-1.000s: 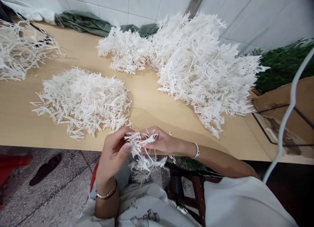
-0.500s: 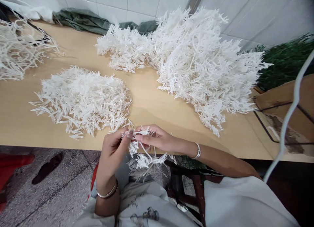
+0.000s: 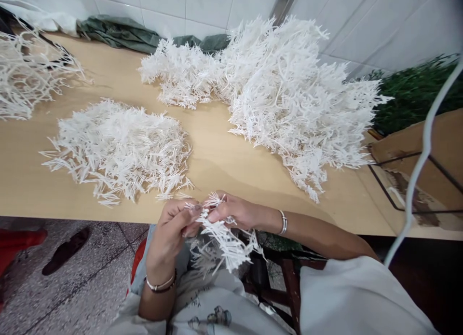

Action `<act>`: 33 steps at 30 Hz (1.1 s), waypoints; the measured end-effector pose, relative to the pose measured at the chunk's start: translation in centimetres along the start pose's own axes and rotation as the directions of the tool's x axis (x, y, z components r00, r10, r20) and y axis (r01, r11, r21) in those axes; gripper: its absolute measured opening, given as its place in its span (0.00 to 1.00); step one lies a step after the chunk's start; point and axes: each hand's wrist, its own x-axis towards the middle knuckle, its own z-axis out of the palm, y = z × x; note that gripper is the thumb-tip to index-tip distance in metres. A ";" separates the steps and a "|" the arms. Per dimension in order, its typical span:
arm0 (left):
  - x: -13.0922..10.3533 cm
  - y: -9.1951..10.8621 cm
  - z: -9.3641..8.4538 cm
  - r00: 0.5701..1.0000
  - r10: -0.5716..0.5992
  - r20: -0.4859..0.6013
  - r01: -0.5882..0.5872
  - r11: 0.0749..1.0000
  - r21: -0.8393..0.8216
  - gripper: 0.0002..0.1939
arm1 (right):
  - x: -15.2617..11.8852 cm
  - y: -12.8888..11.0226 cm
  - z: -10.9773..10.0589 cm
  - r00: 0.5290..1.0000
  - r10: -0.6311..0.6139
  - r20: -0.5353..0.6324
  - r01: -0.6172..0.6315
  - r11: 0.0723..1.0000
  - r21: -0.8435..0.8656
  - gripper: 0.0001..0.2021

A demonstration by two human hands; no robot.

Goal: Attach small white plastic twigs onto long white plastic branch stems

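At the table's front edge, my two hands meet over a white branching plastic sprig (image 3: 231,248), which hangs down over my lap. My left hand (image 3: 173,226) is closed, thumb and fingers pinching small white pieces at the sprig's left end. With thumb against fingers, my right hand (image 3: 235,210) grips the sprig's stem, and thin tips poke out above it. Just beyond my left hand lies a heap of short loose white pieces (image 3: 123,149). A larger pile of white branching sprigs (image 3: 285,93) spreads across the back right of the table.
The wooden table (image 3: 217,146) runs along a tiled wall (image 3: 159,6). Bare white stems (image 3: 29,74) lie tangled at the far left. A dark green cloth (image 3: 119,33) is against the wall. On the right are green foliage (image 3: 419,93), a cardboard box (image 3: 434,142) and a white cable (image 3: 415,180).
Both hands have lowered slightly toward me. The sprig has turned, and its tips now bunch below my right hand. The view has shifted a little.
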 end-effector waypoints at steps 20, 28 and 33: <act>-0.6 0.9 0.0 0.856 0.465 -0.226 -0.315 0.816 0.486 0.20 | -0.2 -0.7 -0.8 0.981 -0.190 -0.043 0.181 0.970 -0.162 0.13; 0.6 0.9 -1.4 0.646 0.758 -0.090 0.043 0.082 0.996 0.11 | 0.3 -0.3 -0.8 0.955 -0.223 -0.195 0.150 0.932 -0.329 0.17; 0.5 0.7 -1.2 0.672 0.739 -0.050 0.059 0.013 0.998 0.09 | 0.3 -0.3 -0.5 0.941 -0.241 -0.235 0.165 0.939 -0.303 0.18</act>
